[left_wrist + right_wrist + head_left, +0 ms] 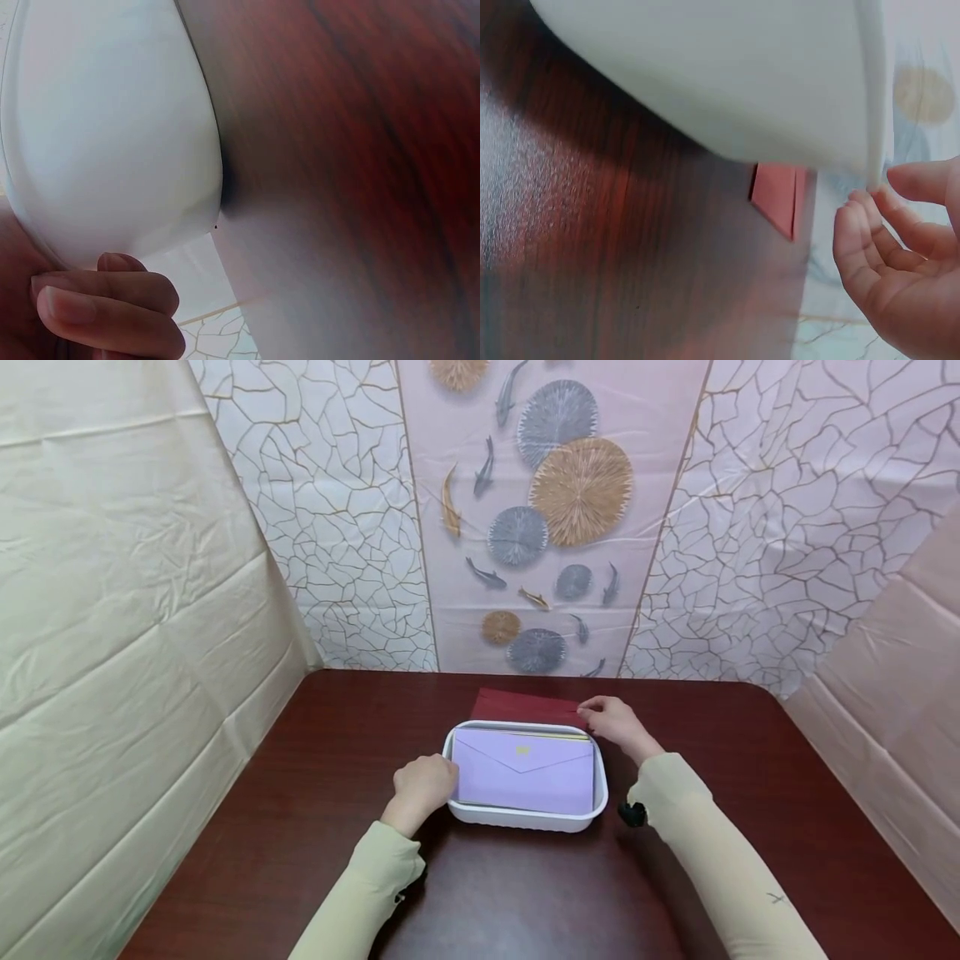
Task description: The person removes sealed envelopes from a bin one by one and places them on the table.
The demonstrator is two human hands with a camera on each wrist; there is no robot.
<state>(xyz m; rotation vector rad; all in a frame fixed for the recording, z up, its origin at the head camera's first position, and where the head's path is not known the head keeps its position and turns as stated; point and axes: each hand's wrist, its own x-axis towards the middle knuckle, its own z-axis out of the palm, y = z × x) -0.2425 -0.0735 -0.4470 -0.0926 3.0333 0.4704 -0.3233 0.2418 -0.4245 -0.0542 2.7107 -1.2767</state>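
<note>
Lilac paper fills most of the white tray (pixel 525 820): 1 lavender envelope (pixel 523 772) lies flap-up on top of what looks like a thin stack, with a cream edge showing along its far side. My left hand (pixel 422 785) is curled against the tray's left rim, fingers (pixel 112 304) folded close under the lip, so I judge it is steadying the tray rather than lifting it; whether the fingertips actually hook the rim I cannot tell for sure. My right hand (pixel 611 718) is at the tray's far right corner, fingers (pixel 870 240) loosely bent and touching the thin rim, thumb apart, with nothing pinched between them. Just behind the tray, flat on the dark wood table (pixel 750 793), lies a dark red envelope (pixel 525 703), partly hidden by the tray's far wall; from the right wrist view a corner of it peeks out under the tray's edge. As I read it, the lavender envelope is already settled in the tray, while the red one is outside it and untouched, my right fingertips near its right end but not gripping it.
</note>
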